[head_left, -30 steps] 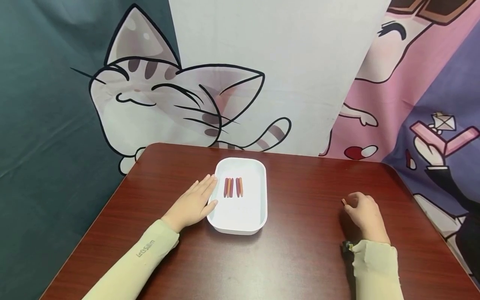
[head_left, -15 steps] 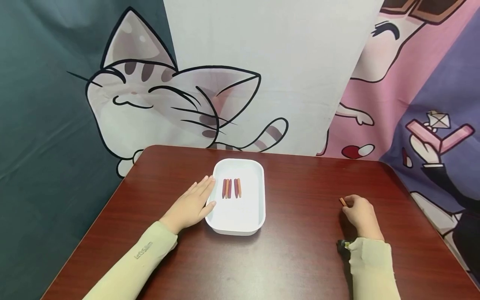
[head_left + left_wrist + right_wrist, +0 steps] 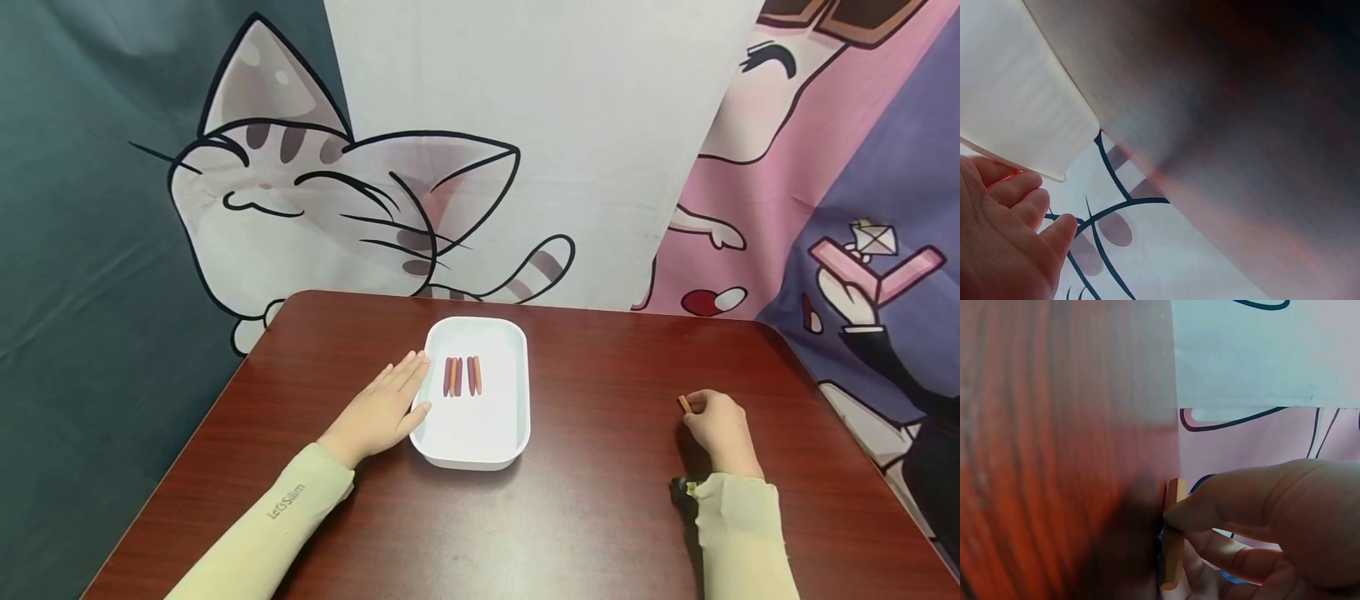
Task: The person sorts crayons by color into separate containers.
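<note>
A white tray (image 3: 471, 437) with rounded corners lies on the dark red-brown table, holding several short purple and orange crayon-like sticks (image 3: 458, 377) side by side. My left hand (image 3: 378, 412) rests at the tray's left edge, fingers extended; in the left wrist view its fingertips are right at the tray's rim (image 3: 1035, 174). Well to the right, my right hand (image 3: 718, 429) pinches a short orange crayon-like stick (image 3: 684, 404) between thumb and fingers, close over the table. Up close in the right wrist view, that stick (image 3: 1173, 556) has flat, faceted sides.
The wooden table (image 3: 592, 492) reaches back to a cloth backdrop (image 3: 600, 100) printed with a cartoon cat and other figures. A small dark object (image 3: 681, 490) sits at the right sleeve's cuff.
The right hand has shifted slightly and turned, so more of the orange stick shows than a second ago. The left hand and the tray hold their places; the head view drifts slightly.
</note>
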### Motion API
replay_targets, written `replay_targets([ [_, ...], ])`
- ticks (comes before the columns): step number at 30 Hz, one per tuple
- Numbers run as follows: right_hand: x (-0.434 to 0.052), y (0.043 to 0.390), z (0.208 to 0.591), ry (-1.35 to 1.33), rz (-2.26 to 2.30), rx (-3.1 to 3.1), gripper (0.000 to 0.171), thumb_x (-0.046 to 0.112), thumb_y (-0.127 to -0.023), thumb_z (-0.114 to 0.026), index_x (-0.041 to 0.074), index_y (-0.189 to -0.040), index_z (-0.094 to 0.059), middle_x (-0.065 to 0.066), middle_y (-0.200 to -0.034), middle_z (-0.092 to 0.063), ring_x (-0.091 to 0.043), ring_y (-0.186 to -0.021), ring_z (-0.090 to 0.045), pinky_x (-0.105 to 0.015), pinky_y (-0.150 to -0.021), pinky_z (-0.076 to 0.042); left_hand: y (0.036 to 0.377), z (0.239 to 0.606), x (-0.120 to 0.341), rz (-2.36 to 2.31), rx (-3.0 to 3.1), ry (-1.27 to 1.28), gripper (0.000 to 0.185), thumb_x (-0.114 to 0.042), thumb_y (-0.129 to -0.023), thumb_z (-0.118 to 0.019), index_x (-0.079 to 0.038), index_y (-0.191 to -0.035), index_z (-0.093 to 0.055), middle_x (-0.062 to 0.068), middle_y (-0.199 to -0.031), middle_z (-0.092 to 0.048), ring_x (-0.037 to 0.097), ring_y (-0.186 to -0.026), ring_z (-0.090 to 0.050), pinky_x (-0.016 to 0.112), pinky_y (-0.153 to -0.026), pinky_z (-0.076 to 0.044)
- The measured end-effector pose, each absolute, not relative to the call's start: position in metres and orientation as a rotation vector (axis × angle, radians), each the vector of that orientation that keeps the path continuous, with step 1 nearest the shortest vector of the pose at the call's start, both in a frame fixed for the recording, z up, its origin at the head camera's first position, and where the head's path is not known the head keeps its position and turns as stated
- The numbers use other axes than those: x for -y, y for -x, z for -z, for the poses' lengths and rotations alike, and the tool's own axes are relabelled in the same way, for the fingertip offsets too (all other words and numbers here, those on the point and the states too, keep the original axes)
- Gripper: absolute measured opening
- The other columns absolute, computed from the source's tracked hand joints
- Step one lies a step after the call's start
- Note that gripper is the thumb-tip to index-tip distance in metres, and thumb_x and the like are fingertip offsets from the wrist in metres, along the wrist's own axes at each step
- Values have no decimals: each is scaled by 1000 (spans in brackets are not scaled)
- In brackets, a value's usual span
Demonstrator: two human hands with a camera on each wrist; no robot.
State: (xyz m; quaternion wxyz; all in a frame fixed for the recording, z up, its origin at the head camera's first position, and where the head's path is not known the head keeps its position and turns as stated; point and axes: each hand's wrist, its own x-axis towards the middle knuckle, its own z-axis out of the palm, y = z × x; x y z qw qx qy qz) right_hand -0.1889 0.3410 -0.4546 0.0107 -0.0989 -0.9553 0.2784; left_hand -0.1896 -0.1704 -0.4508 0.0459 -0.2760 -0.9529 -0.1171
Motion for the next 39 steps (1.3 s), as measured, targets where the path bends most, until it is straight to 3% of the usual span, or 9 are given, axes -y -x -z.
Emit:
replay_targets([
  [6,-336,188,455,322,-930,2954,32,3,-89,-64,-15,-115,-64,-30,-103,-69,-41,-91,-63,-45,-76,-52,189,451,171,359,2885,851,69,-38,-103,-49,3,-156,-33,16,-164,-31,31,-153,-25,51,-121,-26],
  [13,-324,188,451,324,-1229,2853,36,8,-96,-61,-11,-126,-62,-25,-102,-70,-23,-74,-62,-27,-61,-51,189,450,170,372,2914,847,69,-41,-104,-46,2,-157,-31,14,-165,-28,28,-154,-22,47,-123,-22],
  [18,-312,191,449,395,-1644,2712,44,14,-101,-61,-9,-139,-53,-25,-119,-67,-10,-81,-65,-20,-69,-57,189,449,170,371,2918,842,70,-41,-104,-46,2,-157,-31,14,-165,-28,29,-154,-22,48,-123,-22],
  [22,-304,194,448,406,-1991,2518,49,16,-102,-62,-8,-143,-49,-8,-111,-68,-7,-86,-67,-22,-75,-59,189,450,170,372,2905,844,69,-40,-104,-48,3,-157,-32,15,-164,-29,30,-153,-23,49,-123,-23],
  [25,-299,194,446,369,-2269,2317,37,14,-101,-63,0,-136,-58,3,-100,-68,-10,-86,-68,-25,-77,-60,189,451,171,375,2898,845,69,-39,-104,-49,3,-156,-32,15,-164,-29,30,-153,-23,49,-123,-23],
  [29,-288,192,443,309,-2535,2085,18,8,-100,-63,16,-113,-71,4,-97,-70,-13,-86,-69,-27,-78,-60,189,451,171,375,2893,847,70,-40,-103,-49,3,-156,-32,15,-164,-29,30,-153,-23,49,-123,-23],
  [39,-255,193,439,127,-2876,1806,31,-1,-104,-50,15,-109,-76,1,-104,-75,-14,-96,-72,-31,-85,-60,190,451,172,367,2900,849,70,-40,-104,-48,3,-156,-32,16,-164,-29,31,-153,-23,50,-122,-25],
])
